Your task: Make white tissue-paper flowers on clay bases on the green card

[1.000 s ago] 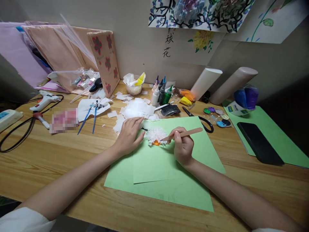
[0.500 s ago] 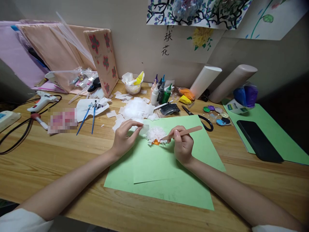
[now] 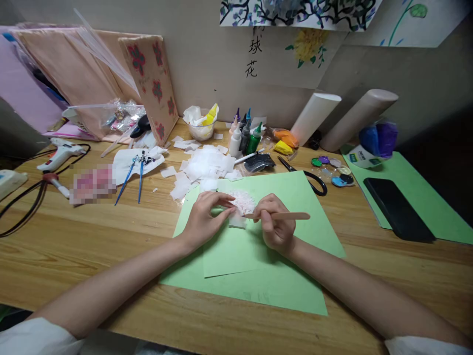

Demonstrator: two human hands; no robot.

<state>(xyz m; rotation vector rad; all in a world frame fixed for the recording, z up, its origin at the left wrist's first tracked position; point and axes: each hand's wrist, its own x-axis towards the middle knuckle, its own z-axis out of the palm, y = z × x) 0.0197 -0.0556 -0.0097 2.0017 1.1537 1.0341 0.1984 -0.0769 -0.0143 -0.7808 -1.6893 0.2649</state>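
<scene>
My left hand [image 3: 207,215] has its thumb and fingertips together at the left edge of a fluffy white paper cluster [image 3: 244,201]. They pinch a small white paper square [image 3: 237,221], which lies at the cluster's lower edge. In my right hand [image 3: 276,224] is a flat wooden stick [image 3: 293,216], held level, its tip touching the square near the cluster. Under both hands lie green paper sheets [image 3: 251,291]. Behind the cluster is a loose pile of white paper squares [image 3: 207,163].
Scissors [image 3: 318,183] lie by the sheets' upper right corner. Paint bottles [image 3: 253,139] and a bowl [image 3: 201,131] stand at the back. Two blue brushes [image 3: 141,183] and a glue gun [image 3: 61,154] are left; a black phone [image 3: 398,209] is right.
My left hand has moved right and slightly down, bringing the paper square to the cluster's lower edge. The stick has turned from slanted to level. The camera view has shifted slightly.
</scene>
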